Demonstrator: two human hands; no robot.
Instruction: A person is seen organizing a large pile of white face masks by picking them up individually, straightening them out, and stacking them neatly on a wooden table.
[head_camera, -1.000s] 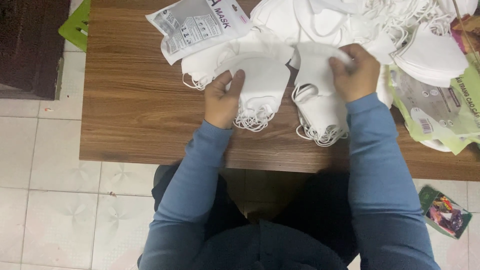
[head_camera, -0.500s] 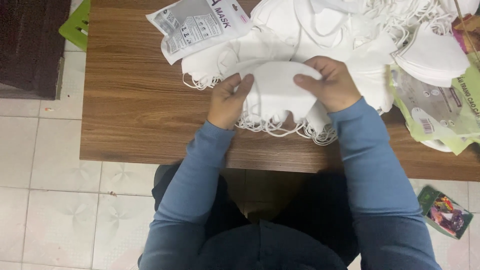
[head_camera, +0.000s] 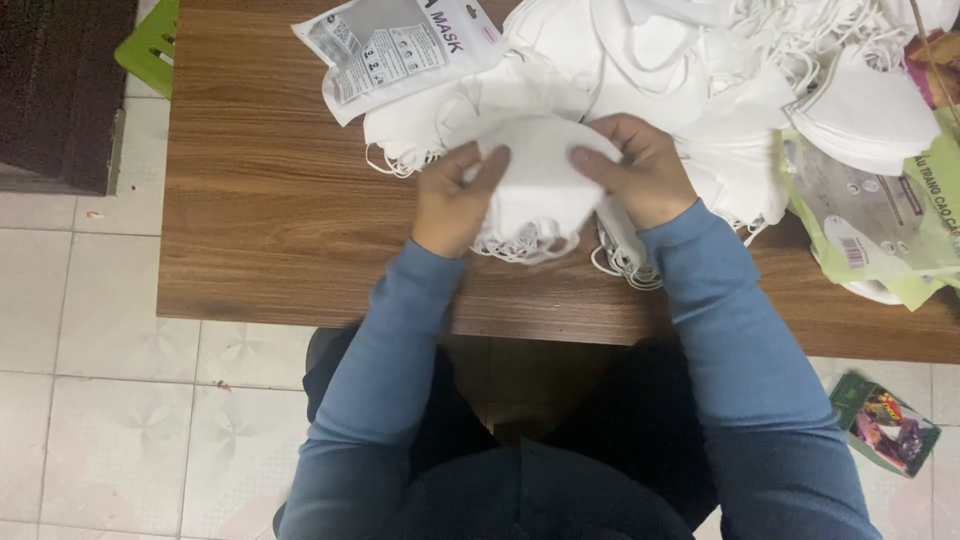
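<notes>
Basically both hands clamp one small stack of white masks (head_camera: 535, 185) at the near-centre of the wooden table (head_camera: 260, 230). L hand (head_camera: 455, 195) grips the stack's left edge, thumb on top; R hand (head_camera: 640, 170) pinches the right edge, fingers curled over. Looks like squeezing from both sides to keep edges aligned, ear loops hanging off the near side. Bigger loose mask pile (head_camera: 700, 70) sits far/right, within reach. Printed pouch (head_camera: 400, 50) far-left, green-edged packs (head_camera: 880, 215) at right edge, prob. for bagging
</notes>
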